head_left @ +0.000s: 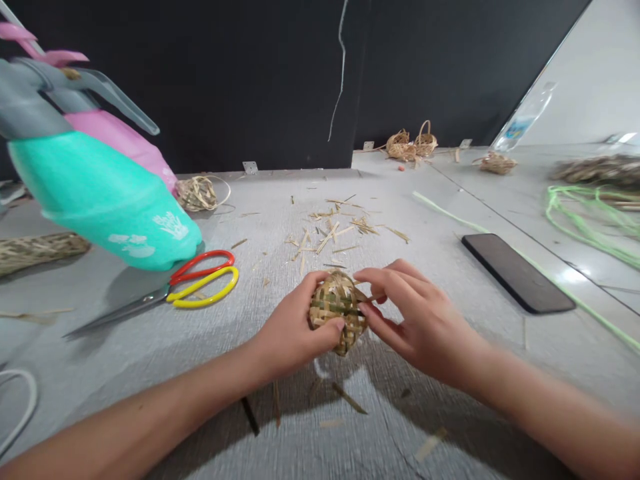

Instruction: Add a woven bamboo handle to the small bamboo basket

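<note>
Left hand: cupped around a small, rounded, green-and-tan woven piece of flat plant strips, thumb pressed to its near face. Right hand: finger and thumb nearly closed, pinching a thin brown strip at the piece's other side.

Handling: we judge the piece light and springy, firm where the weave is tight; strips may split or slip under a hard tug. We would cup its sides and take strips close to the weave.

Position: over the grey grained surface, well in from the far edge; contact beneath, we cannot tell.

Surface: straw-coloured offcuts between piece and far edge. Toward the left edge, steel scissors with red and yellow handles beside a turquoise plastic sprayer. Toward the right edge, a flat black phone. Along the far edge, small tan handled basket.

Room: upright black panel; pale wall at right.
</note>
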Action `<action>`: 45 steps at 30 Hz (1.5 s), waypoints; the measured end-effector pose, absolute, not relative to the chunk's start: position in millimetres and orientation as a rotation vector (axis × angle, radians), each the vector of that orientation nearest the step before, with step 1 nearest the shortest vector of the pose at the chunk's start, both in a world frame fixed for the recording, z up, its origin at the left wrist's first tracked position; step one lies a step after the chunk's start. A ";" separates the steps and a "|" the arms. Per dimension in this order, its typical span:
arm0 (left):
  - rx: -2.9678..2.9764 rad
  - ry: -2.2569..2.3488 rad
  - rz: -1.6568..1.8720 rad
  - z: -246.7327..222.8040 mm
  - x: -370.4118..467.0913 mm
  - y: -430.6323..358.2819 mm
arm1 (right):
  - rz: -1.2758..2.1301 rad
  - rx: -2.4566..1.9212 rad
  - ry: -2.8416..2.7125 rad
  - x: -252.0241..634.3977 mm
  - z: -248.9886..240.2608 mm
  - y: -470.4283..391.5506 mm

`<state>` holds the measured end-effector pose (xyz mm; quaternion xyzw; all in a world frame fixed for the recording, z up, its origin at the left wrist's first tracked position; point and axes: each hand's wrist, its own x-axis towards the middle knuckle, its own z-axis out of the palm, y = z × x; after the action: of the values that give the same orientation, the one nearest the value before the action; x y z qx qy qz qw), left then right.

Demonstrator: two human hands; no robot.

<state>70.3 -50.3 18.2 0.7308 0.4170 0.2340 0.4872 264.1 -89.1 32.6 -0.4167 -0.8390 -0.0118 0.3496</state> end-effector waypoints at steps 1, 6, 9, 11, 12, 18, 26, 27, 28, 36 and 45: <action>1.781 1.011 0.568 18.4 70.5 -50.6 | -0.049 -1.076 -2.186 264.3 32.5 -89.1; 1.785 1.031 0.562 20.0 71.3 -52.1 | -0.031 -1.043 -2.233 264.9 30.6 -90.1; 1.776 1.031 0.558 20.6 71.8 -52.3 | 0.069 -1.032 -2.246 265.4 30.6 -89.9; 1.764 1.040 0.552 20.8 72.2 -52.1 | 0.123 -1.026 -2.248 265.3 31.1 -89.2; 1.758 1.043 0.552 20.8 72.4 -52.0 | 0.139 -1.025 -2.246 265.1 31.2 -88.8; 1.746 1.010 0.571 20.0 71.7 -50.9 | 0.153 -1.045 -2.224 261.0 28.7 -89.3; 1.787 1.039 0.597 18.3 69.3 -49.9 | 0.283 -1.063 -2.164 269.7 43.7 -86.6; 1.793 1.048 0.595 18.5 68.9 -50.0 | 0.323 -1.102 -2.195 272.8 47.4 -86.7; 1.794 1.053 0.595 18.6 68.4 -49.8 | 0.368 -1.144 -2.225 276.0 50.4 -87.0; 1.679 1.018 0.611 8.9 62.7 -36.7 | 0.731 -0.830 -1.828 289.7 29.5 -84.2; 1.411 0.818 0.665 -2.2 58.9 -26.1 | 0.416 -0.940 -1.678 286.0 29.7 -71.8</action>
<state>58.9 -26.1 -2.2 0.6178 0.3579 0.2912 0.6367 286.0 -71.8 29.7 -0.3978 -0.7100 0.1760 0.5537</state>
